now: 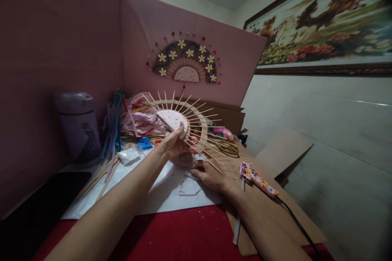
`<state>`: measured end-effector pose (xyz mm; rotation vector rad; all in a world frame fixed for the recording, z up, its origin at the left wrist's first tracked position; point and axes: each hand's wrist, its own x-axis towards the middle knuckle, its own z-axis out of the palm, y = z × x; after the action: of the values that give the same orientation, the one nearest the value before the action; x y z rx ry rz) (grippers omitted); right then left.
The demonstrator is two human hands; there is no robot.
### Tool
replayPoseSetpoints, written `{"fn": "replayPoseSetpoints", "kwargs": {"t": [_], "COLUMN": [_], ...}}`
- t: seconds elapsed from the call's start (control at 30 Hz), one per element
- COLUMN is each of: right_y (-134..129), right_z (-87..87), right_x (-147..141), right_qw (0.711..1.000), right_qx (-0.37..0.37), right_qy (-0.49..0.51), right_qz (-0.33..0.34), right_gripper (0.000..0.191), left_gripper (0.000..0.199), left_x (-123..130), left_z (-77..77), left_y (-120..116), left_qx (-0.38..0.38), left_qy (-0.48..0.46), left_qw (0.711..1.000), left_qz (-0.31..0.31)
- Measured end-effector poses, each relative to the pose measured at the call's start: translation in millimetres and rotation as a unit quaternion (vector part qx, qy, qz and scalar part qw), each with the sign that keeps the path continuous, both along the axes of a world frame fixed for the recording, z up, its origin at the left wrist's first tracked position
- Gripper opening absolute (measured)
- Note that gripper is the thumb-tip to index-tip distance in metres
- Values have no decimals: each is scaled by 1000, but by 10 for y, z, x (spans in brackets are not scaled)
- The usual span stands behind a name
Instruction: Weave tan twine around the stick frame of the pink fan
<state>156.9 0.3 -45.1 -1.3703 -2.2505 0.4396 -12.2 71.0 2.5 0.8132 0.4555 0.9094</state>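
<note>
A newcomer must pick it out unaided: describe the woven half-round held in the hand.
Find the pink board at the back, then come forward and down to the left hand. It holds the woven half-round, with a spotted half-disc at its centre. Unlike the flowered fan on the board, this one has a plain tan band and bare stick ends.

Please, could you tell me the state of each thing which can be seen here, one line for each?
Fan: woven partway, stick ends bare, held up in the left hand.
Left hand: closed on the fan's dotted part.
Right hand: fingers curled; cannot tell whether it holds anything.
Wall fan: flowered, on the pink board.
Glue gun: lying on the cardboard, cord attached.
Bottle: upright, lid on.
Sticks: lying loose.
Framed picture: hung on the wall.
</note>
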Motion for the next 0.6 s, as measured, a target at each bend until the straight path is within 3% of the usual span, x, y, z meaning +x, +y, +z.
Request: {"fn": "replayPoseSetpoints", "kwargs": {"t": [0.3, 0.6], "right_y": [-13, -4], "right_z": [-3, -32], "right_x": [-3, 14], "right_qw": [998, 999], "right_qx": [45, 19], "right_qy": [-37, -30], "right_qz": [4, 14], "right_gripper": [21, 20], "left_gripper": [40, 39], "left_x": [7, 27], "left_z": [-12, 7], "left_y": [-7, -57], "left_qx": [-10, -12], "left_qy": [14, 22], "left_qw": [1000, 999], "left_qz": [8, 30]}}
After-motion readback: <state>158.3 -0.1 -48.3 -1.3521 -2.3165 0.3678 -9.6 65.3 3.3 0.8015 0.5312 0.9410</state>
